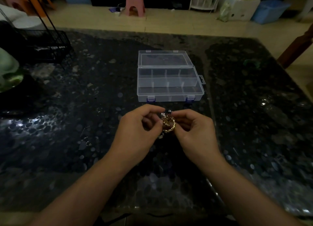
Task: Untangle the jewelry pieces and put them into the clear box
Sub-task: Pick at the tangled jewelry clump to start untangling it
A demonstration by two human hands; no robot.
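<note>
A tangle of jewelry (168, 124), with a thick gold twisted chain, small silver bits and dark beads, hangs between both hands just above the dark table. My left hand (137, 129) pinches its top and left side with curled fingers. My right hand (194, 129) pinches its right side. The clear box (169, 85) lies open a short way beyond the hands, its lid flat behind it and its several compartments holding nothing I can see.
The dark speckled stone table (84, 124) has a few small rings (88, 141) lying left of my hands. A black wire rack (45, 44) stands at the far left, a green object (8, 69) beside it. Stools and bins sit on the floor beyond.
</note>
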